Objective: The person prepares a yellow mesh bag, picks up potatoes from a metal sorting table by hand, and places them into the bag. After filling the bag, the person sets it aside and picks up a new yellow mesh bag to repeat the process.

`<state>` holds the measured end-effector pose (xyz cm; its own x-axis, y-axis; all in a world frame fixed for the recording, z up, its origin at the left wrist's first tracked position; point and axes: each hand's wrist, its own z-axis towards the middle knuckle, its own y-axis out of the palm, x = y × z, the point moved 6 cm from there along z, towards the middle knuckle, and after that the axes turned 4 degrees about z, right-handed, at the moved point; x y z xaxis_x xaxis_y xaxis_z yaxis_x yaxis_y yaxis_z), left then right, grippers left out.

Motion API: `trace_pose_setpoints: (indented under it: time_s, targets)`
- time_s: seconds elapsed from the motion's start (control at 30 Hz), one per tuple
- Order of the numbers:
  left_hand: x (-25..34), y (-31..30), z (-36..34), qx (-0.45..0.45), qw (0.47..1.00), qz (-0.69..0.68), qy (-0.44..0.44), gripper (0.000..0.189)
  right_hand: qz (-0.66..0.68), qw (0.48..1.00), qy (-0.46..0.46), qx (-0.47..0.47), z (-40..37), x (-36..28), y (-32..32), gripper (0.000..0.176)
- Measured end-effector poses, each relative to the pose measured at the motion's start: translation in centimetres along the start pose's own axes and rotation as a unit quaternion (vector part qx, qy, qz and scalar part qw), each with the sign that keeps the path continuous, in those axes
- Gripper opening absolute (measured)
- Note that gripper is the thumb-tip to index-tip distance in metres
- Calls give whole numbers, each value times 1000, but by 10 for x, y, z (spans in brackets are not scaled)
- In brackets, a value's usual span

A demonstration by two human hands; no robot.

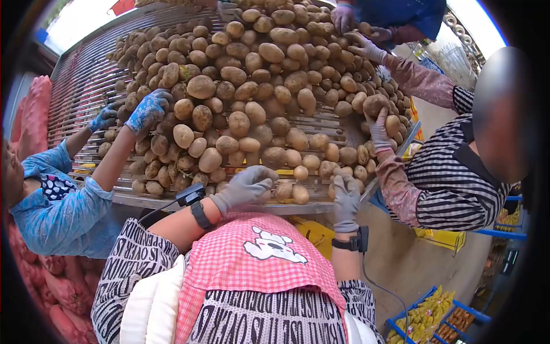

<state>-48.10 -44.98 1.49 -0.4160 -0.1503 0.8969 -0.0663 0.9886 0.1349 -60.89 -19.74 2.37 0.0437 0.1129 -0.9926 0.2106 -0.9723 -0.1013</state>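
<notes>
My left hand (246,188), in a grey glove, reaches over the near edge of the slatted metal sorting table. Its fingers stretch to the right, slightly bent, and a potato (264,196) shows partly beneath them. At the same edge, further right, my right hand (346,202) in a matching glove points away from me with its fingers out among the potatoes. Its far side is hidden, and I see nothing gripped in it. Between the hands lie small potatoes (300,194) on the slats (312,125). A large pile of potatoes (238,123) covers the table beyond.
At left, a co-worker's blue-gloved hand (150,110) touches the pile. A person at right holds a potato (375,105) in a gloved hand (378,131). Other gloved hands work at the far side. Red mesh sacks (66,286) lie lower left; blue-framed crates (427,315) stand lower right.
</notes>
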Motion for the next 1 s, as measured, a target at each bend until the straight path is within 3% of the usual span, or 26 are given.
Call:
trace_pose_setpoints:
  time_s: [0.03, 0.1, 0.13, 0.2, 0.23, 0.27, 0.33, 0.37, 0.43, 0.47, 0.63, 0.7, 0.73, 0.77, 0.8, 0.83, 0.87, 0.9, 1.0]
  targets:
    - [6, -7, -5, 11, 1000, -7, 1, 22, -71, 995, -37, -58, 16, -19, 29, 30]
    - [27, -30, -14, 94, 980, 170, 50, 21, -196, 963, -105, -153, 53, -29, 76, 39]
    - [30, -44, -14, 128, 960, 212, 127, 21, -196, 961, -106, -162, 72, -21, 92, 39]
    - [68, -64, -26, 203, 919, 276, 196, 23, -393, 869, -201, -223, 98, 3, 128, 57]
    - [82, -74, -26, 225, 909, 273, 221, 24, -393, 868, -201, -228, 106, 3, 136, 57]
    - [86, -83, -17, 228, 909, 271, 219, 24, -457, 833, -180, -254, 112, 7, 145, 62]
    - [95, -106, -3, 301, 860, 371, 180, 35, -557, 772, -126, -279, 114, 1, 155, 72]
    - [97, -111, 5, 305, 860, 369, 178, 35, -557, 770, -129, -283, 117, 0, 156, 72]
    - [96, -100, 35, 228, 819, 519, 89, 50, -540, 775, -94, -315, 123, 2, 155, 72]
    - [103, -91, 42, 171, 810, 560, 1, 61, -550, 770, -87, -312, 125, 3, 154, 74]
    - [81, -112, 52, 186, 861, 472, -23, 61, -508, 806, -139, -271, 110, 4, 141, 73]
    - [60, -127, 49, 168, 976, 133, 36, 56, -348, 909, -139, -183, 104, 0, 122, 69]
    - [58, -118, 33, 143, 983, -108, -34, 65, -241, 943, -164, -158, 98, -1, 114, 62]
    - [58, -116, 22, 146, 983, -108, -34, 65, -240, 943, -165, -160, 91, -5, 109, 62]
    - [70, -110, 14, 81, 973, -202, 78, 70, 49, 981, -14, -187, 87, -2, 102, 59]
    - [81, -105, 4, 14, 938, -291, 188, 76, 331, 913, 139, -195, 77, 1, 101, 56]
    - [86, -96, -2, -48, 909, -344, 229, 81, 433, 842, 219, -236, 63, -5, 102, 52]
    - [84, -90, -7, -48, 909, -344, 229, 81, 433, 842, 220, -237, 53, -13, 103, 52]
    - [80, -66, -12, -90, 818, -521, 227, 70, 575, 721, 319, -218, 17, -43, 129, 55]
